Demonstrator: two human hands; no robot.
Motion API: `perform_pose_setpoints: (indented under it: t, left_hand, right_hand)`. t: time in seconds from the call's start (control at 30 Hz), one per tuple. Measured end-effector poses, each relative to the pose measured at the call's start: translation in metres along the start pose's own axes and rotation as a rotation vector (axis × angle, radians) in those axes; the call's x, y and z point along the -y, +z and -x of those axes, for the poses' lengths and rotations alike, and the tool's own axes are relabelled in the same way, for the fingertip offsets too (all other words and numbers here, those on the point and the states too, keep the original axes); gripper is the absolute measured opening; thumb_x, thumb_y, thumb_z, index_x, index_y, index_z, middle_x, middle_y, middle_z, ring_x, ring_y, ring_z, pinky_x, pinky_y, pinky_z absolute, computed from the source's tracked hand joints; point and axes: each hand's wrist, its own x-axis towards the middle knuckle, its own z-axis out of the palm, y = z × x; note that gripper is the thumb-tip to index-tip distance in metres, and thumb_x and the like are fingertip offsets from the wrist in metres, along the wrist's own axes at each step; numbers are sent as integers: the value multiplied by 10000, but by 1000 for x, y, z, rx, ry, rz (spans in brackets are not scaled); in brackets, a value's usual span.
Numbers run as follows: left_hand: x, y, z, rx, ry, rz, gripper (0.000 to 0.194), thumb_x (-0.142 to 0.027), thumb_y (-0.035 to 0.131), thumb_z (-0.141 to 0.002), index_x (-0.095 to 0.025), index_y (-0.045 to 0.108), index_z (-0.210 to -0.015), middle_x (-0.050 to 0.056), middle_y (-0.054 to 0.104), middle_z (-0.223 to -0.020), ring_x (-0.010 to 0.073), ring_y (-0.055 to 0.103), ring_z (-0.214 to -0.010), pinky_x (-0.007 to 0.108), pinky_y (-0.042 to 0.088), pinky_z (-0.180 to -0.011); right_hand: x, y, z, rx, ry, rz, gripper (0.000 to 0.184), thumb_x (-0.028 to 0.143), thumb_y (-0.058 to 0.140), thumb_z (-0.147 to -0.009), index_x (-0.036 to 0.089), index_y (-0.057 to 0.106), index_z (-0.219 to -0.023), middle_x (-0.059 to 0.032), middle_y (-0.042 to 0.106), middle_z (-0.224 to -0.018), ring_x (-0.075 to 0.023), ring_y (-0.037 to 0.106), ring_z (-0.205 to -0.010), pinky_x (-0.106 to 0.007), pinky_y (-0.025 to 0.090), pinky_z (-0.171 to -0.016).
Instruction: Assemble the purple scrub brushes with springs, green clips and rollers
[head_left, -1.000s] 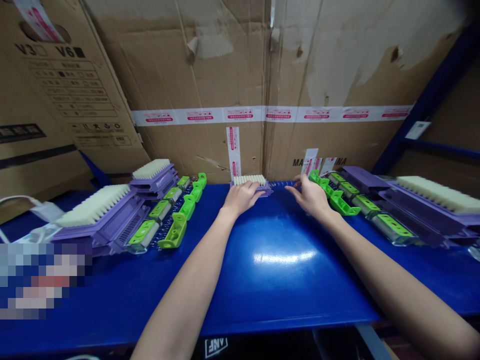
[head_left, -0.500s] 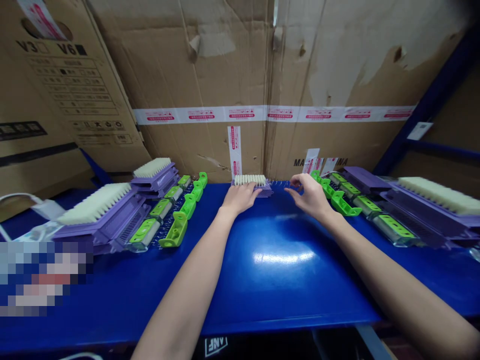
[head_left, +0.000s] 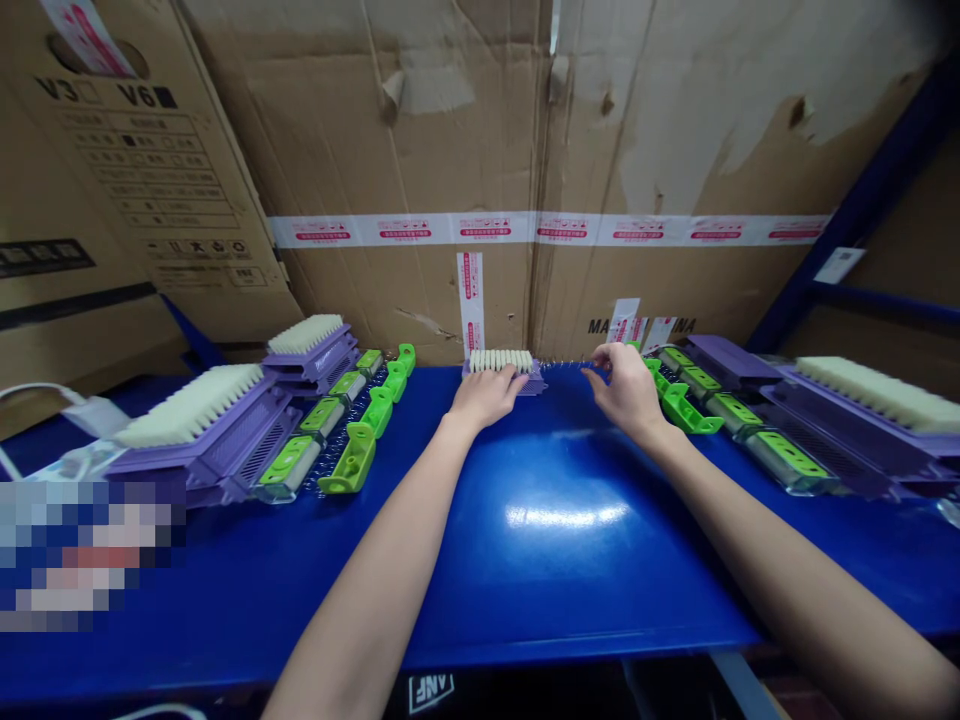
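Note:
My left hand (head_left: 485, 397) lies over the near side of a small purple plastic piece with a cream ribbed top (head_left: 501, 359), fingers bent onto it and thumb at its right. Fine wire bits, seemingly small springs (head_left: 562, 364), are strewn right of that piece along the table's back edge. At their right end is my right hand (head_left: 626, 390), its fingers curled and a narrow gap between thumb and forefinger. Nothing shows in that gap, though anything tiny would be hard to see. Just beside this hand are bright green brackets (head_left: 686, 411).
On the left, purple trays (head_left: 225, 452) carry cream ribbed blocks (head_left: 196, 405), beside green-topped clear cases (head_left: 288, 466) and green brackets (head_left: 351, 462). Purple trays (head_left: 817, 433) and similar cases (head_left: 791, 462) line the right. Cardboard (head_left: 420, 150) walls the back of the blue table (head_left: 562, 580).
My right hand has shifted slightly right and up, away from the purple piece. My left hand keeps its place on the piece, moving only a touch to the right.

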Motion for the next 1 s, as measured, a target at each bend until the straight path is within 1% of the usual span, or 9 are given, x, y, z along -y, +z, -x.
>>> perform_pose_setpoints:
  t: [0.07, 0.27, 0.43, 0.6, 0.67, 0.73, 0.83, 0.93, 1.0]
  left_hand:
    - [-1, 1, -1, -12, -22, 39, 426, -476, 268, -960, -226, 599, -1056, 82, 710, -885, 262, 679, -853, 330, 473, -705]
    - [2, 2, 0, -50, -81, 65, 383, -471, 330, -948, -226, 607, -1051, 78, 707, -862, 256, 679, -828, 316, 468, -694]
    - [3, 4, -3, -24, -135, 212, 388, -472, 352, -939, -220, 628, -1042, 80, 705, -880, 245, 666, -847, 314, 460, -728]
    - [6, 10, -11, 2, -134, 624, 291, -427, 515, -869, -205, 686, -948, 51, 709, -900, 195, 641, -842, 269, 452, -723]
    - [7, 11, -12, 40, -144, 779, 259, -395, 563, -843, -181, 698, -899, 36, 693, -775, 153, 622, -704, 243, 442, -647]
    - [8, 10, -11, 151, -175, 885, 274, -402, 584, -829, -161, 701, -884, -6, 594, -555, 107, 526, -487, 222, 387, -514]
    - [9, 8, -9, 310, -195, 994, 294, -419, 612, -807, -147, 695, -882, -68, 431, -407, 67, 368, -328, 204, 270, -394]
    - [13, 6, -9, 315, -237, 1082, 274, -394, 609, -812, -137, 682, -870, -66, 444, -417, 61, 372, -320, 198, 250, -368]
    - [17, 4, -9, 292, -281, 1144, 271, -384, 583, -829, -131, 672, -866, -61, 450, -429, 59, 379, -325, 196, 244, -365]
  right_hand:
    - [0, 0, 0, 49, 11, 19, 174, 190, 540, -796, 187, 556, -969, -75, 603, -825, -233, 551, -813, -344, 450, -711]
    - [-3, -4, -1, 423, 54, -124, 237, 230, 588, -767, 194, 643, -995, -21, 624, -735, -162, 558, -640, -282, 431, -632]
    - [-3, -6, -3, 372, 85, -184, 218, 246, 607, -745, 188, 630, -953, -12, 614, -720, -147, 548, -629, -265, 424, -628]
    - [-4, -5, -2, 258, 43, -194, 215, 282, 583, -780, 187, 621, -968, -29, 606, -736, -160, 539, -635, -276, 431, -631]
    - [-3, -4, -2, 209, 50, -200, 227, 300, 574, -796, 183, 629, -982, -31, 603, -727, -160, 530, -615, -283, 430, -625]
    - [-2, -4, -2, 189, 61, -212, 244, 315, 572, -803, 176, 639, -991, -33, 603, -716, -160, 527, -604, -286, 426, -618]
    - [1, -5, -3, 188, 82, -245, 260, 340, 577, -798, 168, 655, -977, -34, 608, -703, -160, 529, -605, -284, 424, -617]
    - [3, -9, -4, 257, 139, -289, 274, 358, 592, -780, 163, 672, -955, -23, 612, -674, -147, 523, -584, -273, 418, -609]
    - [2, -11, -5, 382, 177, -308, 271, 357, 609, -759, 163, 684, -932, -12, 610, -651, -138, 518, -573, -264, 410, -601]
